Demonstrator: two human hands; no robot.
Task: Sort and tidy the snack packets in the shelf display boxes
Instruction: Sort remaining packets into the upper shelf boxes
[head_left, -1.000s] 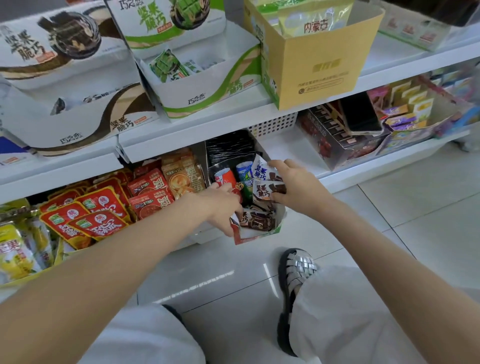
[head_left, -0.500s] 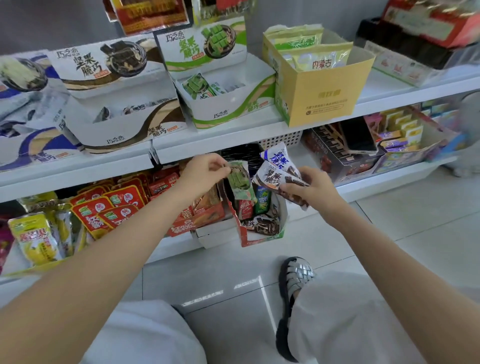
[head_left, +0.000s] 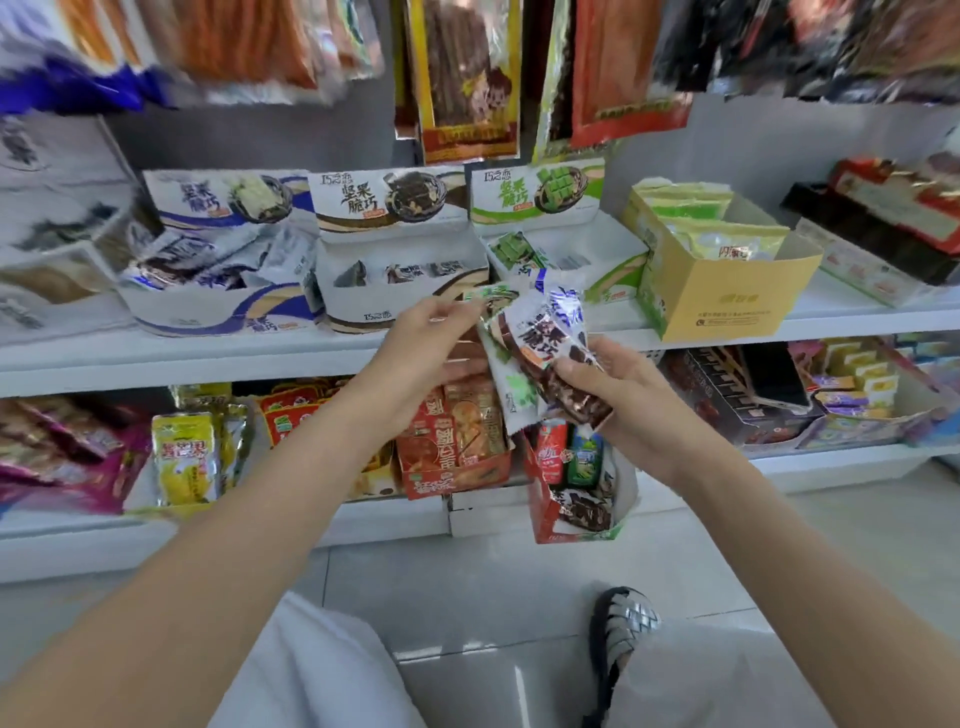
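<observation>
A small bunch of snack packets (head_left: 540, 358) is held up in front of the middle shelf (head_left: 156, 358), between two bare hands. The right hand (head_left: 618, 395) grips the bunch from below, fingers curled round brown, blue-white and green-white wrappers. The left hand (head_left: 415, 353) pinches the top corner of a green packet (head_left: 491, 296) in the bunch between thumb and fingertips.

Just behind the hands, three white display boxes sit side by side on the middle shelf: a blue-trimmed box (head_left: 208, 312) full of packets, a brown-trimmed box (head_left: 395, 306) with a few, and a green-trimmed box (head_left: 613, 270) with some green ones. To their right stands a yellow box (head_left: 727, 301) of pale green bags.

On the lower shelf below the hands, a red box (head_left: 540, 519) holds mixed packets. Blurred bags hang above. The person's knees and a silver woven shoe (head_left: 623, 623) show over a tiled floor (head_left: 467, 582).
</observation>
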